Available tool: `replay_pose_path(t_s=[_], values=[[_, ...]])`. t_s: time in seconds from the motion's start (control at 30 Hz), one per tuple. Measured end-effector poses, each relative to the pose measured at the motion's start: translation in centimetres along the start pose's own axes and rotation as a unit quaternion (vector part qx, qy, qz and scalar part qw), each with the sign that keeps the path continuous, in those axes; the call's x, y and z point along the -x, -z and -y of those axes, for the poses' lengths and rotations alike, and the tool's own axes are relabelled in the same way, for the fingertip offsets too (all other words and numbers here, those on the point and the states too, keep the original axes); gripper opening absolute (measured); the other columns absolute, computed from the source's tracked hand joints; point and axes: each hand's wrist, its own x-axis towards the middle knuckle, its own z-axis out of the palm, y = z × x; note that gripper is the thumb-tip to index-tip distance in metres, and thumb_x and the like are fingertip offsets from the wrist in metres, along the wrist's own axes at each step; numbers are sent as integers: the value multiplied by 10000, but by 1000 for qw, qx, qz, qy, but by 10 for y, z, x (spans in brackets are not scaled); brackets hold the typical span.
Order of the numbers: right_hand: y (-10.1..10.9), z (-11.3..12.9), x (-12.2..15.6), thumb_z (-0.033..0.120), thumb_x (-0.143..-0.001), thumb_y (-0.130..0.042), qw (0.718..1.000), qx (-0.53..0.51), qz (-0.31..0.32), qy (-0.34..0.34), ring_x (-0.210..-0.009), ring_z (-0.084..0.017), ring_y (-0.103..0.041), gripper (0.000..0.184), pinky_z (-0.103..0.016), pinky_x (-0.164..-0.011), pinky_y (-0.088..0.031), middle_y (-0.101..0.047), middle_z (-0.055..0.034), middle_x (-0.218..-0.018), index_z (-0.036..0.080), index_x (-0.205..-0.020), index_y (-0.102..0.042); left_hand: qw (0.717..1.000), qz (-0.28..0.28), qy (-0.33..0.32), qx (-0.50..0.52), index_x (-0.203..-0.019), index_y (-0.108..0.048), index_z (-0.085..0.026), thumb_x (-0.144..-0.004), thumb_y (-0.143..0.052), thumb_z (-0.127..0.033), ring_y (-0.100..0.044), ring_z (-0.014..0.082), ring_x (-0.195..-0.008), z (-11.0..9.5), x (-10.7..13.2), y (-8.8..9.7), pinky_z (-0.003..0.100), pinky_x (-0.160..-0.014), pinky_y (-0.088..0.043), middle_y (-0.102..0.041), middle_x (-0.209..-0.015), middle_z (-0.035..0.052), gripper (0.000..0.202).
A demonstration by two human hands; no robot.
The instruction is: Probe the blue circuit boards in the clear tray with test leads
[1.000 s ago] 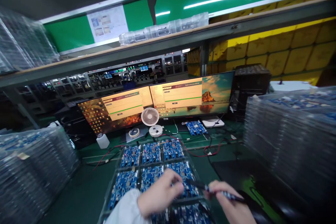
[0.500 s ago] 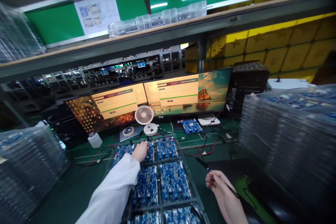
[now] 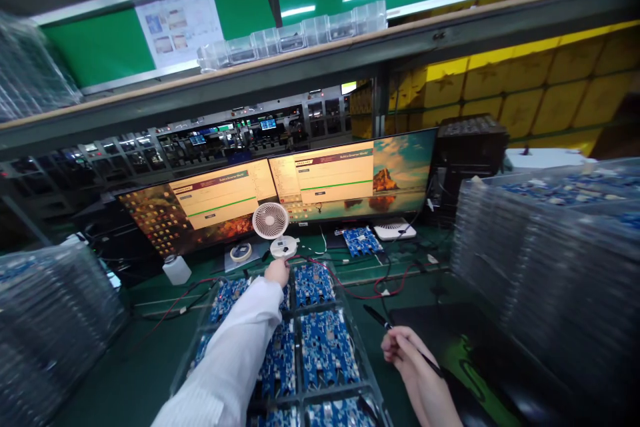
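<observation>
A clear tray (image 3: 367, 373) of several blue circuit boards (image 3: 327, 353) lies on the green bench in front of me. My left hand (image 3: 277, 271), in a white sleeve, stretches across the tray to its far edge, near red wires (image 3: 350, 283) and the base of a small white fan (image 3: 271, 221). Its fingers are bunched and mostly hidden. My right hand (image 3: 403, 349) hovers to the right of the tray, closed round a thin black pen-like tool (image 3: 385, 325) that points up and left.
Two monitors (image 3: 280, 193) stand at the back under a shelf with clear trays (image 3: 295, 33). Tall stacks of clear trays rise on the left (image 3: 45, 320) and right (image 3: 545, 260). A white bottle (image 3: 177, 269), a tape roll (image 3: 241, 252) and a black mat (image 3: 465, 353) lie around.
My left hand left the near boards and reached forward to the tray's far edge by the fan. My right hand with the tool drew slightly back and right.
</observation>
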Motion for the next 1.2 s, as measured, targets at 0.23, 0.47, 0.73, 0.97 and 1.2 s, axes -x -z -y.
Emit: replay_pose_path(t_s=[0.23, 0.47, 0.73, 0.97, 1.2], values=[[1, -4, -3, 552, -740, -699, 1000, 1, -8, -13, -716, -179, -513, 366, -287, -638, -448, -582, -29, -725, 199, -793, -617, 1000, -7, 18, 7, -1064, -572, -100, -865, -566, -239, -598, 214, -1000, -5, -13, -1, 404, -881, -479, -621, -1090, 111, 243], [1, -3, -3, 570, -721, -707, 1000, -1, -11, -12, -724, -180, -514, 382, -286, -646, -443, -587, -27, -727, 205, -790, -618, 996, 22, -55, 68, -905, -610, -108, -808, -438, -63, -580, 245, -1047, -13, 6, 26, 344, -925, -425, -613, -1063, 152, 202], [0, -4, -4, 570, -708, -717, 1000, -4, -9, -12, -706, -170, -512, 389, -279, -636, -438, -590, -22, -711, 204, -788, -614, 947, 209, -151, 190, -962, -472, -204, -766, -482, -214, -432, 89, -461, -6, 52, 60, 218, -471, -348, -491, -614, -74, 197], [1, -5, -6, 565, -683, -736, 1000, -7, -17, -9, -698, -163, -513, 392, -266, -629, -438, -591, -16, -707, 207, -789, -615, 893, 323, -171, 263, -884, -397, -210, -712, -548, -279, -383, 63, -476, -10, 70, 70, 211, -459, -298, -627, -741, -35, 240], [2, -5, -7, 549, -691, -732, 1000, -7, -18, -4, -699, -165, -522, 378, -268, -629, -442, -594, -20, -711, 202, -790, -619, 883, 338, -155, 288, -902, -426, -194, -715, -618, -405, -400, 61, -453, -11, 75, 66, 223, -460, -267, -603, -655, -44, 341]])
